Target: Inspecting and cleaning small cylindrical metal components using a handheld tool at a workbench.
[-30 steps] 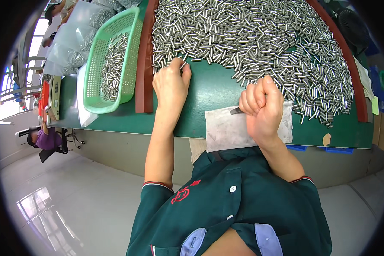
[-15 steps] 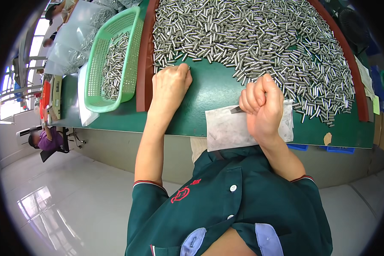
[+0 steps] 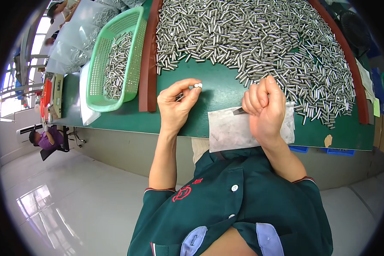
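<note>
My left hand [image 3: 177, 104] is turned palm up over the green table top [image 3: 219, 91], pinching a short silver metal pin [image 3: 180, 96] between thumb and fingers; the fingertips wear white covers. My right hand [image 3: 264, 106] is closed in a fist around a thin dark metal tool [image 3: 239, 111] whose tip pokes out to the left over a grey sheet [image 3: 232, 130] at the table's near edge. A large heap of silver pins [image 3: 251, 38] fills the table beyond both hands.
A green mesh basket [image 3: 98, 64] with more pins stands to the left, past a red-brown border strip [image 3: 148, 64]. Clear plastic bags [image 3: 68, 47] lie further left. Another person in purple [image 3: 47, 138] sits at the far left. Glossy floor lies below.
My left hand has drawn back from the edge of the pin heap and turned palm up with a pin in its fingers. The right fist has stayed in place.
</note>
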